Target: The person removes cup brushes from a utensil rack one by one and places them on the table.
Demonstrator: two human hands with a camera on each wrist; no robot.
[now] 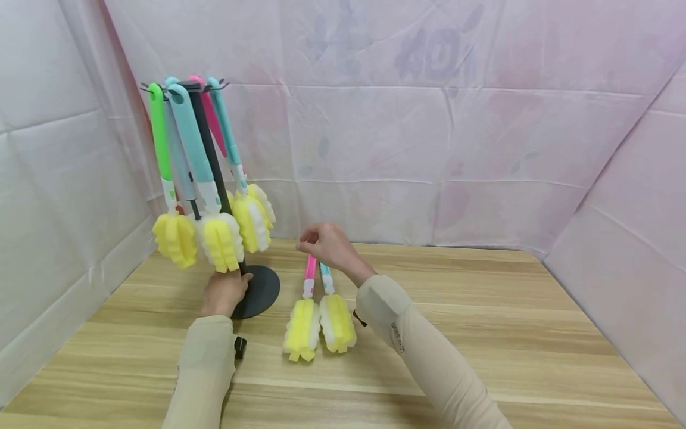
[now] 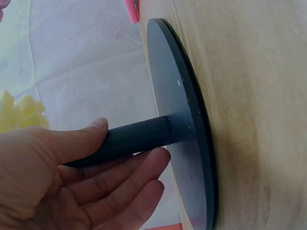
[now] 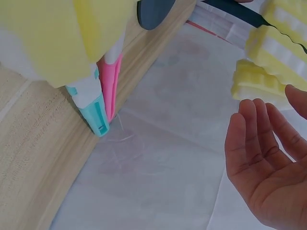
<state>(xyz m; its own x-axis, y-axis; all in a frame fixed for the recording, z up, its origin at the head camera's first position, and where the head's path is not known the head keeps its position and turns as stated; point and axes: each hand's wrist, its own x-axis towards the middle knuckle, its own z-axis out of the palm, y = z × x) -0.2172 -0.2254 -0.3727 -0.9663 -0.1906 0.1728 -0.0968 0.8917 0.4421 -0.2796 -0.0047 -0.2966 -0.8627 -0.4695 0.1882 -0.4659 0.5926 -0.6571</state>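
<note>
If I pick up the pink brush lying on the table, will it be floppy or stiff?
The pink brush probably has a stiff handle, since that looks like smooth, straight plastic. Its head would likely squash, because the ridged yellow-and-white part looks like foam. Those ridges might stop it rolling.

Both arms are covered by long, plain beige sleeves, the left sleeve [image 1: 198,381] and the right sleeve [image 1: 439,363], by which the forearms are closely fitted. Dark lettering [image 1: 398,338] is printed on the right sleeve, too small to be read surely. A small black piece [image 1: 240,347] is seen beside the left cuff [image 1: 211,326], and a dark strip [image 1: 359,319] beside the right cuff [image 1: 371,292].
</note>
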